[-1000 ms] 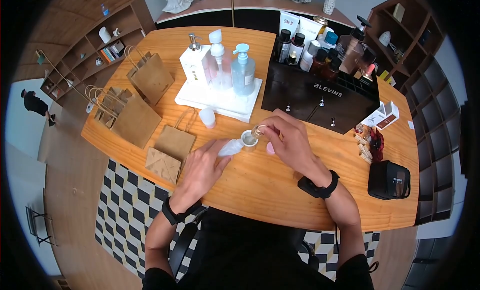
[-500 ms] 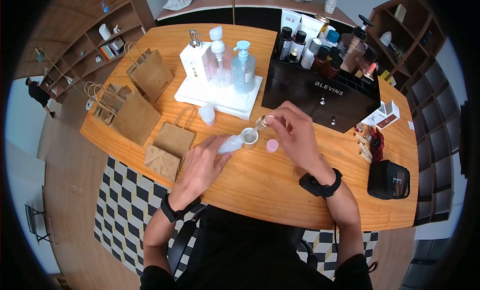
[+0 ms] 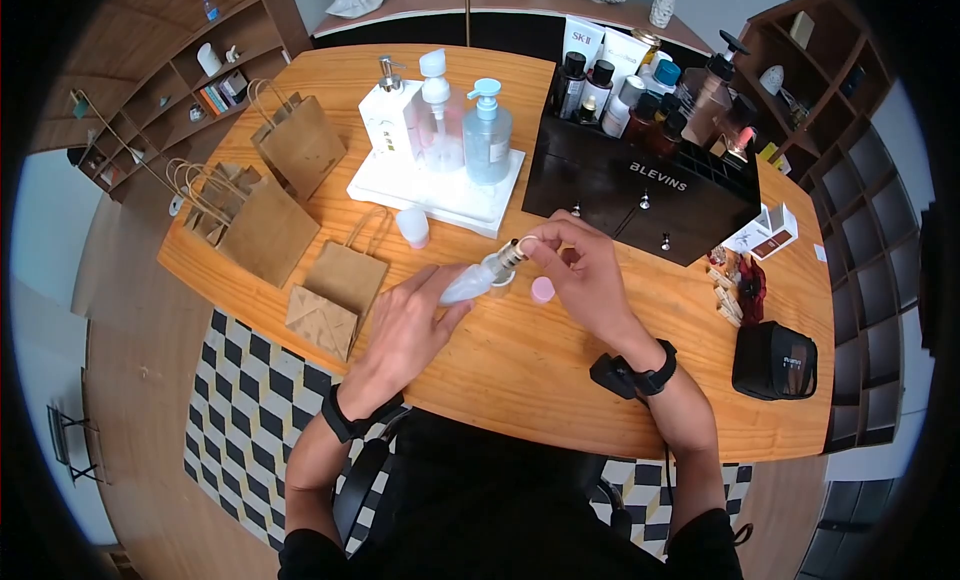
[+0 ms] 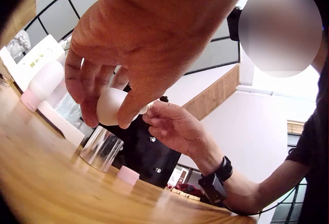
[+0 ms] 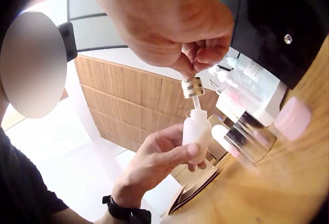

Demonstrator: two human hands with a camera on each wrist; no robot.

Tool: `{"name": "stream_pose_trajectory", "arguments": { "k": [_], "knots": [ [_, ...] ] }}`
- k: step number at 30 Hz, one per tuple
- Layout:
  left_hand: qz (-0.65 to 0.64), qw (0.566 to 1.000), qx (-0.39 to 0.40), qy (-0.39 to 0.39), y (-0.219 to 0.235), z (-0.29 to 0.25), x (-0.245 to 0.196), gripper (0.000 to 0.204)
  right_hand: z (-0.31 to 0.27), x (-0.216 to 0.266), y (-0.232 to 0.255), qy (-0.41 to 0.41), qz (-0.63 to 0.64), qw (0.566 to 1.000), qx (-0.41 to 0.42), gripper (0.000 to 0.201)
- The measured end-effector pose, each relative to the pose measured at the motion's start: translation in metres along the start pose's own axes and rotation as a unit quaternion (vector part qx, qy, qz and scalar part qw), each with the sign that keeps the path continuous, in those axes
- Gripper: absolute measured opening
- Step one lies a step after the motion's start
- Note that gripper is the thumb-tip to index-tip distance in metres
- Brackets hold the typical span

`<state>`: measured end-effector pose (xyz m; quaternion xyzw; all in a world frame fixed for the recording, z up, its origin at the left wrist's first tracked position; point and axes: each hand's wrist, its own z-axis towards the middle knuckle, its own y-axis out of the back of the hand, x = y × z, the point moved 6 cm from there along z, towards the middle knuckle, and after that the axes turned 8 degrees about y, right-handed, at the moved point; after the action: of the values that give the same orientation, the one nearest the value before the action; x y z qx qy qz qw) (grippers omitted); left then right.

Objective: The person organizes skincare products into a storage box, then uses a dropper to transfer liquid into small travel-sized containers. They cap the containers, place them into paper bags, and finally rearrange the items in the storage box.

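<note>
My left hand [image 3: 405, 325] grips a small frosted white bottle [image 5: 196, 137] by its body, thumb on one side and fingers round the other. The bottle's uncapped neck points toward my right hand [image 3: 585, 275]. Thumb and fingertips of that hand pinch a gold-striped dropper cap [image 5: 193, 87]. Its pale stem reaches down to the bottle's mouth, while the cap stays a little above the neck. Close below stands a clear glass cup [image 5: 252, 135] on the table, partly hidden by the bottle in the head view. A pink cap [image 3: 542, 289] lies beside the cup.
A white bottle with a pink cap [image 3: 412, 227] stands behind the left hand. Pump bottles stand on a white tray [image 3: 450, 215]. A black organiser [image 3: 640, 195] full of cosmetics is behind the right hand. Paper bags [image 3: 270, 230] are at left, a black pouch [image 3: 775, 360] at right.
My right hand has brought the dropper cap from over the glass cup to the bottle's mouth, lining its stem up with the neck. The left hand has stayed nearly in place with the bottle.
</note>
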<state>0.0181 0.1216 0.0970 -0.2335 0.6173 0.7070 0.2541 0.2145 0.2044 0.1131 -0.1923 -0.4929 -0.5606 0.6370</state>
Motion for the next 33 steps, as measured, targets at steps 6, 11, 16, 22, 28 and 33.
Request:
{"name": "stream_pose_trajectory", "arguments": {
  "k": [6, 11, 16, 22, 28, 33],
  "knots": [
    [-0.022, 1.000, 0.010, 0.004, 0.000, -0.001, -0.004, 0.040, -0.003, -0.008, -0.010, -0.025, 0.009, 0.999, 0.044, 0.011],
    [-0.018, 1.000, -0.001, -0.009, -0.002, -0.001, -0.001, 0.040, -0.004, -0.011, -0.009, -0.039, 0.047, 0.998, 0.031, 0.013],
    [-0.019, 1.000, 0.002, 0.005, -0.003, -0.001, 0.001, 0.040, -0.004, -0.013, -0.008, -0.063, 0.086, 0.994, 0.022, 0.014],
    [-0.032, 0.999, -0.001, 0.003, -0.008, 0.001, 0.006, 0.040, 0.000, -0.009, 0.000, -0.068, 0.105, 0.992, 0.019, 0.014],
    [-0.036, 0.999, 0.006, 0.027, -0.009, 0.003, 0.008, 0.042, 0.006, 0.001, 0.012, -0.021, 0.065, 0.998, 0.001, 0.015],
    [-0.042, 0.999, 0.000, 0.028, -0.012, 0.004, 0.013, 0.042, 0.009, 0.009, 0.028, -0.053, 0.078, 0.995, -0.030, 0.014]
  ]
}}
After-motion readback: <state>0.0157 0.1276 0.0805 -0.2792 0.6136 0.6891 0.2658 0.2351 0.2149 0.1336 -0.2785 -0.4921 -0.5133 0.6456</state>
